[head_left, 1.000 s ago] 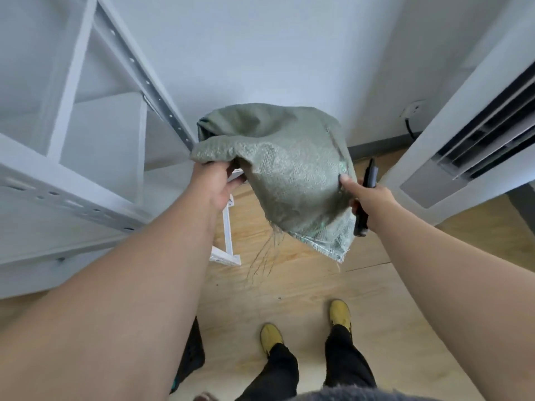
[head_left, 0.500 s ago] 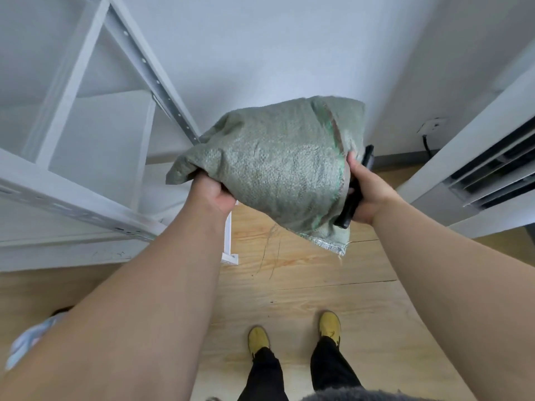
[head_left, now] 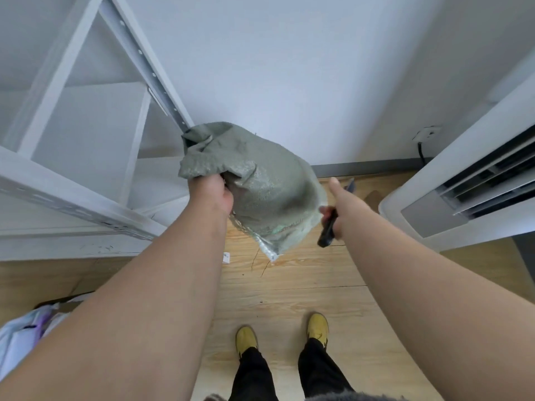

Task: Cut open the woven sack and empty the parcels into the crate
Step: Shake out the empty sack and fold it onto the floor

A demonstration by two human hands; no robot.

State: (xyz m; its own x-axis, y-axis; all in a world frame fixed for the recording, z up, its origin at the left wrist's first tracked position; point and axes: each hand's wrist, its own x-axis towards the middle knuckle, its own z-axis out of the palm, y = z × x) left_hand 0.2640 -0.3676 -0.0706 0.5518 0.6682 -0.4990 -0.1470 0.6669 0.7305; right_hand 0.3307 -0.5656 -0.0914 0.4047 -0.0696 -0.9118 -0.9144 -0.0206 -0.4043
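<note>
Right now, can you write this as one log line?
left hand: grips sack | right hand: holds knife | sack: held above floor

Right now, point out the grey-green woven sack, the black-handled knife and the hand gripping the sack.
grey-green woven sack [head_left: 266, 195], head view, middle of its bulging side.
black-handled knife [head_left: 327, 233], head view, lower handle.
left hand [head_left: 212, 195], head view, back of the hand.

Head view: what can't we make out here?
- Contents of the woven sack: hidden by its own fabric.
- Knife in the right hand: blade tip motion-blurred, handle mostly covered by the hand.
- Left hand fingers: buried in bunched sack.
- Crate: not identifiable; pale items at the lower-left edge are cut off and behind the forearm.
</note>
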